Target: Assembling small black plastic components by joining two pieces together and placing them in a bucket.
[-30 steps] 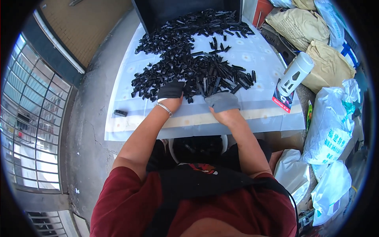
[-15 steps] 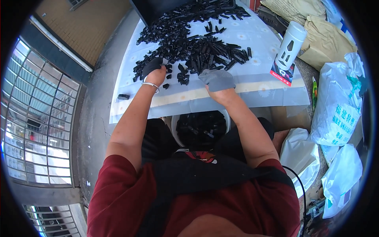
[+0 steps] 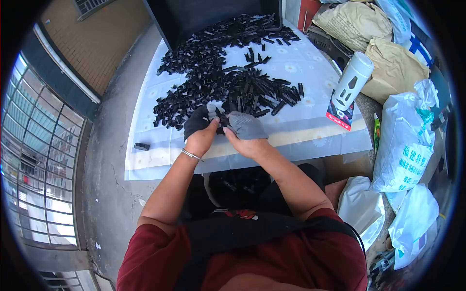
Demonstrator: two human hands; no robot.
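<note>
My two hands meet over the near edge of the table, fingertips almost touching. My left hand [image 3: 200, 128], in a black fingerless-thumb glove with grey fingertips, is closed with its fingers pinched together. Opposite it, my right hand [image 3: 246, 132] wears a grey knit glove and is closed too. A small black plastic piece [image 3: 222, 124] shows between the fingertips, partly hidden by them; its exact shape cannot be made out. Just beyond lies a heap of small black plastic clips [image 3: 194, 92], with longer black plastic pieces [image 3: 257, 92] to its right.
A black bin [image 3: 218, 19] lies tipped at the far end of the cloth-covered table [image 3: 291, 140]. A white bottle [image 3: 353, 80] stands on a red-edged card at right. One black piece [image 3: 141, 146] lies apart at left. Below is a bucket [image 3: 208, 189]; sacks [image 3: 405, 140] line the right.
My hands have come together from apart, the left moving right and both nearer to me. The view has shifted, so the table sits lower and hides more of the bucket.
</note>
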